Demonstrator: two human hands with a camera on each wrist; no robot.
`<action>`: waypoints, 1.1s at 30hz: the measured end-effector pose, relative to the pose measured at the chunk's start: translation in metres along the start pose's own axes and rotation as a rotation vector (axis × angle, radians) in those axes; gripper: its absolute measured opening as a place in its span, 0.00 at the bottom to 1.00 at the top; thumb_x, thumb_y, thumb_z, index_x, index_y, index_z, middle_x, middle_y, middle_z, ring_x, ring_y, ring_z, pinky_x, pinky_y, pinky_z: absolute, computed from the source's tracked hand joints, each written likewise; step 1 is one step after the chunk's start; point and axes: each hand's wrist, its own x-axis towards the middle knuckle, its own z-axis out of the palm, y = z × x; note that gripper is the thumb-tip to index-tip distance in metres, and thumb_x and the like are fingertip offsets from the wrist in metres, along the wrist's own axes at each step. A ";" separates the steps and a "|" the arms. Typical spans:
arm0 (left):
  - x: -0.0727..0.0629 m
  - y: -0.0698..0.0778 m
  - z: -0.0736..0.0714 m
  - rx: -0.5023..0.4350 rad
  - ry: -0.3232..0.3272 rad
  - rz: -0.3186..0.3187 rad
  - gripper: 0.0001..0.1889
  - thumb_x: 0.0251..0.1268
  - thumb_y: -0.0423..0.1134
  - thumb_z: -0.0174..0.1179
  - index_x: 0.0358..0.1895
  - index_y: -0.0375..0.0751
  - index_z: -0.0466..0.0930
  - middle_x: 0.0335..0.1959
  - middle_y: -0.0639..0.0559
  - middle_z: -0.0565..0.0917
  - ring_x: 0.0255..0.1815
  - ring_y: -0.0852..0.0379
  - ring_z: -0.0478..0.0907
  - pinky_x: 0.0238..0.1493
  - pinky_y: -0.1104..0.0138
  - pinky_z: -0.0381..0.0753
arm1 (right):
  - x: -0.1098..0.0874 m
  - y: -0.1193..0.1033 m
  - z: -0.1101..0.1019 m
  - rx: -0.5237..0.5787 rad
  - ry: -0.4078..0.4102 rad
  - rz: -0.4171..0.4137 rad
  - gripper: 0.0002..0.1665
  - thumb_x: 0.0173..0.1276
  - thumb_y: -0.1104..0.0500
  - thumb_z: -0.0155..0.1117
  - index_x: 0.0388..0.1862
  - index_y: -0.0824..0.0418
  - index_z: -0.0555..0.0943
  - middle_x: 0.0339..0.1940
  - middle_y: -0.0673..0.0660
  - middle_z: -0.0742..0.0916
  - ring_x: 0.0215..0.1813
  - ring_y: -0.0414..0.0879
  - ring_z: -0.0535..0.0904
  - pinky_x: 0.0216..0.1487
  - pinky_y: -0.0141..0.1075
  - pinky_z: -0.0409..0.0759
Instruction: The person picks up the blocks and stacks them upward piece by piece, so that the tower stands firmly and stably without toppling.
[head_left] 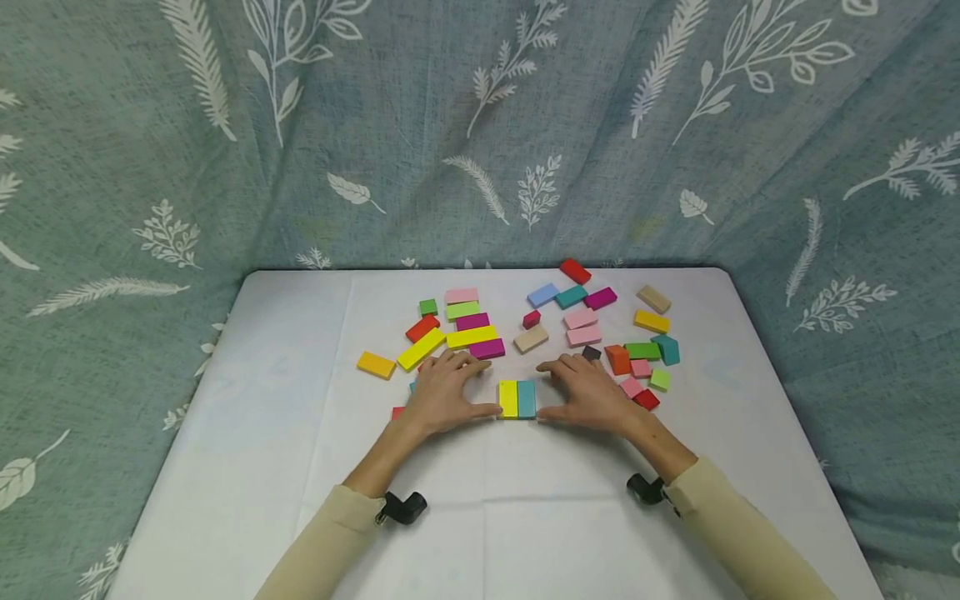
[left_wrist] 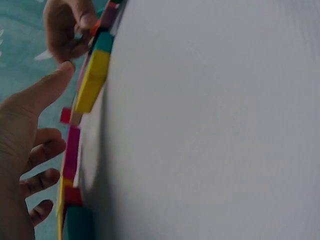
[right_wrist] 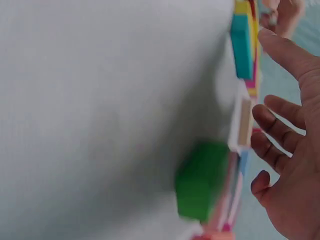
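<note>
Side by side on the white cloth, a yellow block [head_left: 507, 400] and a teal block [head_left: 527, 400] lie between my hands. My left hand [head_left: 446, 393] has its fingers spread, its thumb tip right at the yellow block's left side. On the other side, my right hand [head_left: 587, 395] is likewise spread, with its thumb tip close to the teal block's right edge. Neither hand grips a block. The right wrist view shows a green block [right_wrist: 195, 195] near that palm; in the left wrist view another teal block [left_wrist: 80, 222] lies below the left hand's fingers.
Beyond the left hand lie several coloured blocks, among them a long yellow block [head_left: 422, 349] and an orange-yellow block [head_left: 376, 365]. Behind the right hand are more, including pink blocks [head_left: 582, 335] and an orange block [head_left: 618, 359]. A red block [head_left: 575, 271] sits at the table's [head_left: 300, 333] far edge.
</note>
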 end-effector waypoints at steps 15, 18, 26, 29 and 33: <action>-0.027 -0.054 -0.025 0.042 0.081 -0.283 0.41 0.50 0.73 0.66 0.63 0.50 0.81 0.59 0.44 0.77 0.55 0.42 0.70 0.53 0.46 0.65 | -0.019 0.061 -0.032 -0.037 0.071 0.208 0.48 0.54 0.33 0.76 0.68 0.56 0.76 0.41 0.55 0.77 0.47 0.51 0.71 0.56 0.53 0.68; -0.027 -0.052 -0.024 0.032 0.097 -0.316 0.41 0.49 0.73 0.67 0.61 0.47 0.81 0.58 0.43 0.77 0.55 0.42 0.70 0.52 0.46 0.65 | -0.015 0.061 -0.029 -0.064 0.075 0.217 0.49 0.54 0.33 0.76 0.69 0.56 0.75 0.41 0.55 0.77 0.46 0.51 0.71 0.53 0.51 0.69; -0.025 -0.043 -0.019 0.033 0.093 -0.358 0.39 0.47 0.70 0.70 0.56 0.44 0.82 0.55 0.43 0.75 0.52 0.43 0.70 0.50 0.49 0.65 | -0.007 0.055 -0.027 -0.114 0.054 0.262 0.50 0.52 0.33 0.76 0.68 0.57 0.75 0.46 0.59 0.78 0.50 0.54 0.72 0.55 0.55 0.72; -0.025 -0.042 -0.019 0.037 0.105 -0.362 0.39 0.47 0.68 0.71 0.57 0.43 0.83 0.54 0.42 0.75 0.52 0.44 0.70 0.49 0.49 0.65 | -0.005 0.054 -0.026 -0.120 0.055 0.276 0.51 0.51 0.32 0.76 0.68 0.59 0.76 0.47 0.59 0.78 0.51 0.55 0.72 0.56 0.56 0.71; -0.024 -0.043 -0.018 0.042 0.113 -0.368 0.39 0.46 0.67 0.72 0.57 0.43 0.83 0.53 0.42 0.75 0.52 0.44 0.70 0.49 0.50 0.65 | -0.002 0.055 -0.026 -0.129 0.063 0.278 0.51 0.51 0.32 0.76 0.66 0.61 0.77 0.47 0.59 0.77 0.50 0.55 0.72 0.55 0.55 0.71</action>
